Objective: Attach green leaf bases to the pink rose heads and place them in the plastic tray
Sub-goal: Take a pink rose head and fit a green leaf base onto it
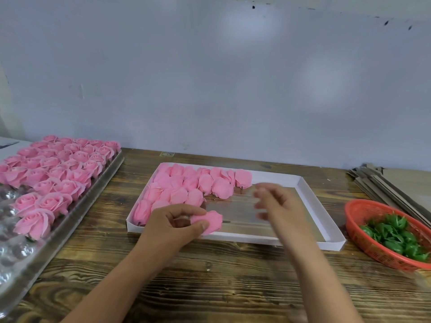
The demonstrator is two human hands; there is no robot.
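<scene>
Left hand (pixel 177 221) is pinching a pink rose (pixel 208 222); right hand (pixel 274 202), blurred at three o'clock of it, is hanging loose-fingered over the box (pixel 326 220).

Flat cardboard stack (pixel 394 183) lies on wooden table (pixel 210 276).

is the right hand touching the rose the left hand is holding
Apart. The head view shows the blurred right hand raised over the white box, with a strip of bare box floor between it and the pink rose head held by the left hand.
</scene>
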